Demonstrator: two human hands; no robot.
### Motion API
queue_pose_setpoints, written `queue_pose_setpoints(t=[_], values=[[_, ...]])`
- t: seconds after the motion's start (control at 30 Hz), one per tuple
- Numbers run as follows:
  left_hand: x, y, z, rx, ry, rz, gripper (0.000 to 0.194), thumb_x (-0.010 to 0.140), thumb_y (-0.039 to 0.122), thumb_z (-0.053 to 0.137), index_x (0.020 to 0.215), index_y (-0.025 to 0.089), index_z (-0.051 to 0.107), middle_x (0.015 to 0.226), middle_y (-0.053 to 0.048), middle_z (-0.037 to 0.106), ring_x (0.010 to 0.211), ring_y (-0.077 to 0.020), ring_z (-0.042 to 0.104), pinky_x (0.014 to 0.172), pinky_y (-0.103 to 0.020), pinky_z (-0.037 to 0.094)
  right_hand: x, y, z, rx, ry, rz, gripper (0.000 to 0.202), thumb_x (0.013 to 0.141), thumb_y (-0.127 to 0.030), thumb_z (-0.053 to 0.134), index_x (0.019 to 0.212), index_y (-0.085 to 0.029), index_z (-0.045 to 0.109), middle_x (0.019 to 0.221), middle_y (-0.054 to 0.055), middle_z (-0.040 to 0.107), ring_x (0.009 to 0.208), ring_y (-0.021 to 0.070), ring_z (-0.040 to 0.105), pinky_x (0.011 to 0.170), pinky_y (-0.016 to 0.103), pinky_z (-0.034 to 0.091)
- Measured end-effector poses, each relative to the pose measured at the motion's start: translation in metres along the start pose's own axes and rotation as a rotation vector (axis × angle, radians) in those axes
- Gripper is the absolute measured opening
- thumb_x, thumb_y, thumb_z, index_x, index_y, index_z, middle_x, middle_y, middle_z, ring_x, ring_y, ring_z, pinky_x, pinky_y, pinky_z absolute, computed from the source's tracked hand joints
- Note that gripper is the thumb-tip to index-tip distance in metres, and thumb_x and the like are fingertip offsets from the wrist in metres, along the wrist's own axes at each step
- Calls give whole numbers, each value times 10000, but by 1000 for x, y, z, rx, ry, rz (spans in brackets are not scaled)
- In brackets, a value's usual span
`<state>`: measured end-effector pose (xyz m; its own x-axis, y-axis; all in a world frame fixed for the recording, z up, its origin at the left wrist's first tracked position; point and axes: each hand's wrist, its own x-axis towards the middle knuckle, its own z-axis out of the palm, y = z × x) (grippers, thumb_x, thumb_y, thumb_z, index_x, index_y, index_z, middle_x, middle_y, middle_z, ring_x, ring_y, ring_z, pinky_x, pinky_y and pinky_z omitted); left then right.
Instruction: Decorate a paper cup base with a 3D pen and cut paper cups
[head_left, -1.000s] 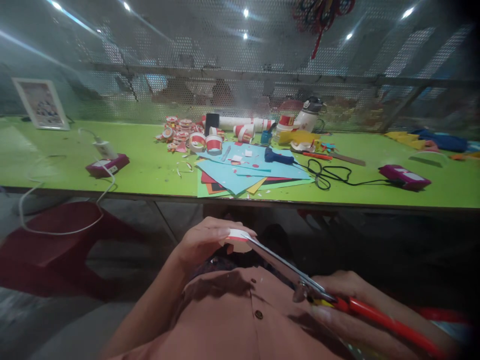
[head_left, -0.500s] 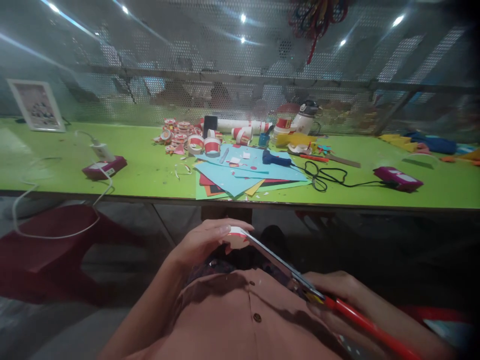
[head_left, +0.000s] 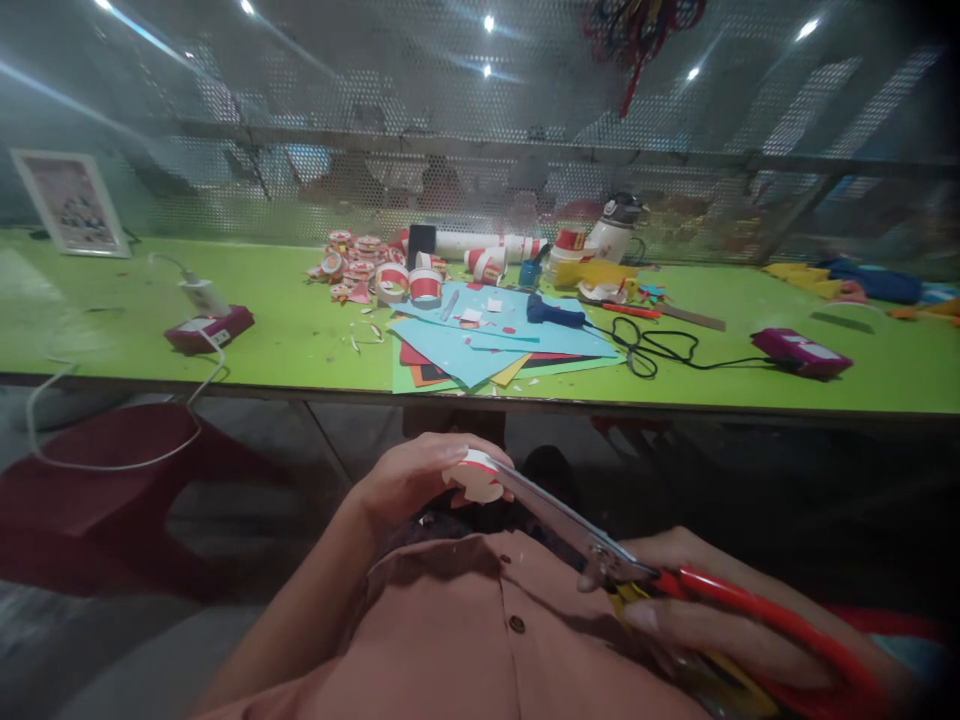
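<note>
My left hand is closed round a small white paper cup piece with a red-marked edge, held in front of my body below the table edge. My right hand grips a pair of scissors with red handles. Their long metal blades point up and left, and the tips meet the edge of the paper cup piece. The blades look nearly closed together. Part of the piece is hidden by my left fingers.
On the green table lie blue paper sheets with a dark blue glue gun on top. Its black cord runs to a purple box. Red-and-white paper cups and cut pieces sit behind. A dark red stool stands at left.
The scissors have turned slightly, so their blade faces and red handle loop show more. The paper cup piece has tilted a little in my left hand. The view has shifted slightly.
</note>
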<state>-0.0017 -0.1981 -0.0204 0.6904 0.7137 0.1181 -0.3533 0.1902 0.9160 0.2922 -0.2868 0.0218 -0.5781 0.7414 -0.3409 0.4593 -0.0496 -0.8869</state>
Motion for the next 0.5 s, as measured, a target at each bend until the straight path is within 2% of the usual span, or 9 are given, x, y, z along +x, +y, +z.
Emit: queue_pose_setpoints(t=[0.2,0.3,0.5], values=[[1,0,1,-4,-3,9,399,831,393,611,1003,55,733,771,-140,694,616,-167,564,501,-238,377,6,0,2,-26,1,-53,395,889,-455,559,1098,-162,720,619,10,606,684,180,635,668,280,522],[1,0,2,-7,-3,22,390,833,389,611,1006,63,737,777,-139,696,625,-168,565,503,-236,386,7,-1,1,-22,-18,-28,391,893,-450,559,1094,-160,726,554,-1,566,638,176,633,644,274,521],[1,-4,2,-2,11,42,395,839,403,604,1007,73,741,801,-134,690,629,-167,562,503,-238,393,2,0,4,8,5,-3,385,882,-461,572,1105,-182,716,631,19,632,635,175,639,619,277,522]])
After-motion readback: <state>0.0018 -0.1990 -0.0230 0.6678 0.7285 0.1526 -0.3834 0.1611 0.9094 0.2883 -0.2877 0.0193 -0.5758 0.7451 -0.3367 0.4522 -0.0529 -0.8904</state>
